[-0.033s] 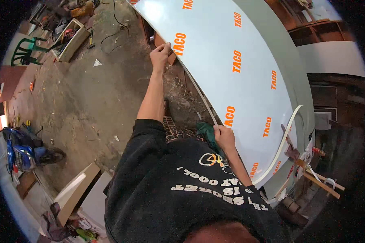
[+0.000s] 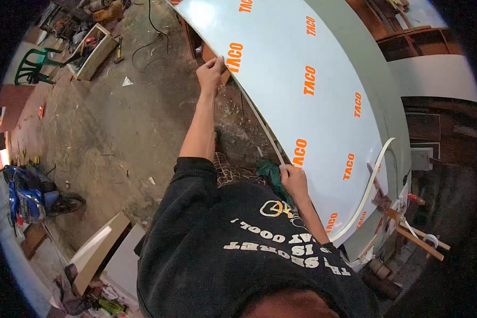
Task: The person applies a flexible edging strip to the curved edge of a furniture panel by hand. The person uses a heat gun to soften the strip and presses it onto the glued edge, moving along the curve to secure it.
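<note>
A big white panel (image 2: 281, 100), covered with a film printed in orange, lies in front of me and to the right. Along its near edge runs a thin pale edging strip (image 2: 266, 129). My left hand (image 2: 210, 74) pinches the strip against the panel's edge farther away, thumb and fingers together. Closer to my body, my right hand (image 2: 294, 181) grips the same strip between thumb and fingers. Past my right forearm, a pale length of strip (image 2: 367, 199) curves up over the panel's near right corner. My fingers hide the strip where they press it.
Under the panel lies a greenish-grey board (image 2: 395, 122). Wooden sticks (image 2: 421, 241) and a roll of white tape (image 2: 431, 240) are at the right. Leftward stand a green plastic chair (image 2: 34, 66), a tool box (image 2: 96, 52), a blue motorbike (image 2: 32, 196) and leaning boards (image 2: 103, 249). A black cable (image 2: 155, 24) crosses the floor.
</note>
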`<state>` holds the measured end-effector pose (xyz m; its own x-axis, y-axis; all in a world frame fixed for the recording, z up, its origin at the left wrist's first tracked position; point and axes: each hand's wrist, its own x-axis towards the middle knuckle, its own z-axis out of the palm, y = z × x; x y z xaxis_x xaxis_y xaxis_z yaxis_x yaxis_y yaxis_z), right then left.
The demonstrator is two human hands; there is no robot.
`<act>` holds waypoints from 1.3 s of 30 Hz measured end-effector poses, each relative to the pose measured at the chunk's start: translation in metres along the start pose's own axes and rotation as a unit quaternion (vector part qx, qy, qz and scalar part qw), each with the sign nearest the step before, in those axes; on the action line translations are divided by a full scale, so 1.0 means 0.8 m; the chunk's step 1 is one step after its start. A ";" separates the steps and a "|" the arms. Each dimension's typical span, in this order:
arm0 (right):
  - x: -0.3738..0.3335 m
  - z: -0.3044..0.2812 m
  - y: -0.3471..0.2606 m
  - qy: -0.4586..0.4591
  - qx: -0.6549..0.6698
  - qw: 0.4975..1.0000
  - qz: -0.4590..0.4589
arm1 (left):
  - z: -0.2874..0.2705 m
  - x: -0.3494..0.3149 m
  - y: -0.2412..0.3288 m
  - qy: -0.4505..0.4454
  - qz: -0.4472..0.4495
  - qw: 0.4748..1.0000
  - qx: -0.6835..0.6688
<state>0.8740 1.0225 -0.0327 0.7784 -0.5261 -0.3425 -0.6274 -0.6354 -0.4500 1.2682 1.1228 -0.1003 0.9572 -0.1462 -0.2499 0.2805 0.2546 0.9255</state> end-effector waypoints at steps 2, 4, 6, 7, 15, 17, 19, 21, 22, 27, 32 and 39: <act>-0.007 -0.001 0.007 0.003 0.007 1.000 -0.009 | 0.005 -0.015 -0.003 0.021 0.002 1.000 -0.002; -0.016 -0.003 0.016 0.003 0.008 1.000 -0.014 | 0.009 -0.025 -0.008 0.038 0.028 0.998 0.044; -0.023 -0.005 0.022 -0.006 0.007 1.000 -0.026 | -0.004 -0.018 -0.031 0.067 0.080 0.988 0.114; -0.029 -0.008 0.028 -0.005 0.015 1.000 -0.017 | 0.005 -0.028 -0.033 0.059 0.066 0.990 0.109; -0.056 -0.019 0.055 -0.045 0.038 0.998 0.018 | 0.024 -0.087 -0.034 0.065 0.042 0.991 0.105; -0.064 -0.022 0.057 -0.041 0.038 0.998 0.020 | 0.023 -0.097 -0.032 0.057 0.040 0.993 0.098; -0.073 -0.021 0.065 -0.042 0.028 0.998 0.027 | 0.029 -0.115 -0.031 0.041 0.029 0.998 0.047; -0.088 -0.018 0.089 -0.047 0.007 0.998 0.039 | 0.033 -0.130 -0.031 0.034 0.022 0.999 0.034; -0.096 -0.017 0.101 -0.052 0.008 0.997 0.047 | 0.034 -0.135 -0.032 0.035 0.021 0.998 0.046; -0.135 -0.025 0.133 -0.091 0.024 0.992 0.086 | 0.036 -0.165 -0.036 0.022 -0.003 0.996 0.084; -0.172 -0.013 0.189 -0.071 0.040 0.993 0.087 | 0.044 -0.187 -0.062 0.012 -0.002 0.999 0.031; -0.213 -0.028 0.224 -0.098 0.084 0.989 0.075 | 0.063 -0.233 -0.051 0.025 -0.038 0.996 0.072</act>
<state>0.6288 0.9856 -0.0364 0.6755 -0.4770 -0.5623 -0.7373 -0.4472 -0.5064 1.0748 1.0913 -0.0770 0.9371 -0.1111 -0.3310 0.3422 0.1049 0.9337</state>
